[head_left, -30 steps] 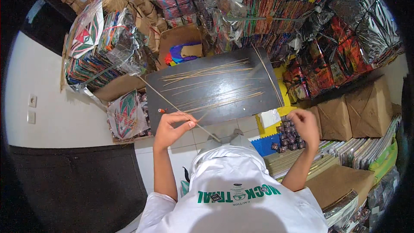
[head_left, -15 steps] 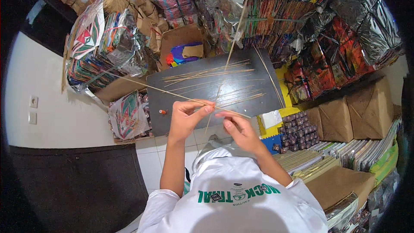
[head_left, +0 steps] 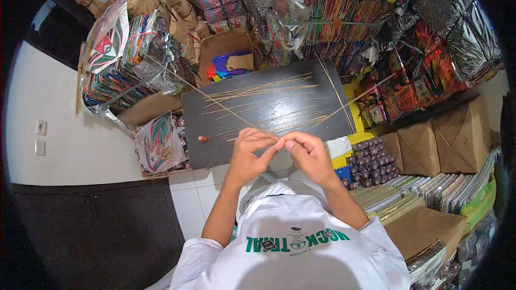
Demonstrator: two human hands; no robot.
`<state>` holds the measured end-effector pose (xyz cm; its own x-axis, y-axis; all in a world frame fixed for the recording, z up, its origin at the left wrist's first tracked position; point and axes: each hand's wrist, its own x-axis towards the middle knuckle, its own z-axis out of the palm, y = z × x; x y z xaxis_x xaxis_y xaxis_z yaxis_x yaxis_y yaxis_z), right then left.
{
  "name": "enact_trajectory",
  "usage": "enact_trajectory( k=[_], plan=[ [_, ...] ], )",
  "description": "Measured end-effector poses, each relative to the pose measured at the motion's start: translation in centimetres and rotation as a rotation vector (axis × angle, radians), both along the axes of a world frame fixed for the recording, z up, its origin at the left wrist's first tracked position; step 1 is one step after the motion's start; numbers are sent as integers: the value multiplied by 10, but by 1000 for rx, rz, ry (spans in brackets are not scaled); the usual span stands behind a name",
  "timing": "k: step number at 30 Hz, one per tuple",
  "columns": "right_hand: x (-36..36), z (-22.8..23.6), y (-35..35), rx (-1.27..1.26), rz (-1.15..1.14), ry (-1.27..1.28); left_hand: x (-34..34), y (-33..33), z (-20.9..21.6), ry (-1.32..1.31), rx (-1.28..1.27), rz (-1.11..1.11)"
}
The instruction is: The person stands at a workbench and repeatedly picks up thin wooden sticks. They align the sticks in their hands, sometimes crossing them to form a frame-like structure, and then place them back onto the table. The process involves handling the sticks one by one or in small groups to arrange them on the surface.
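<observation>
My left hand [head_left: 251,154] and my right hand [head_left: 312,157] meet fingertip to fingertip above the near edge of the dark table. Both are closed in a pinch on thin bamboo sticks. One stick [head_left: 215,101] slants from my fingers up to the far left. A second stick [head_left: 349,102] slants from them up to the right. Their ends are hidden by my fingers, so I cannot tell whether they are joined. Below my hands, several loose bamboo sticks [head_left: 260,87] lie spread across the dark tabletop [head_left: 201,118].
An orange thread spool [head_left: 202,138] stands at the table's left. Beyond it are an opened cardboard box [head_left: 223,48] and plastic-wrapped stacks [head_left: 338,40]. A patterned kite-like sheet [head_left: 160,145] lies left. To the right are small dark pieces [head_left: 372,164] and brown paper parcels [head_left: 462,137].
My right hand has closed and come against the left fingertips. The stick that pointed away from me now slants right, and the left one tilts more steeply.
</observation>
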<state>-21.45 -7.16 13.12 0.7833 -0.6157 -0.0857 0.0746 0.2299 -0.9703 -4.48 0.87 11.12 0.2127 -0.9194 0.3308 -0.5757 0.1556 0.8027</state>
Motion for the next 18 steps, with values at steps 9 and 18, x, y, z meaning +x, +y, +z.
enact_trajectory(
  k=[9, 18],
  plan=[
    [-29, 9, -20, -266, 56, 142, 24, 15, -9, -164, 33, 189],
    [-125, 3, -73, -470, -512, 441, 92, 76, 2, 158, 297, -3]
  ],
)
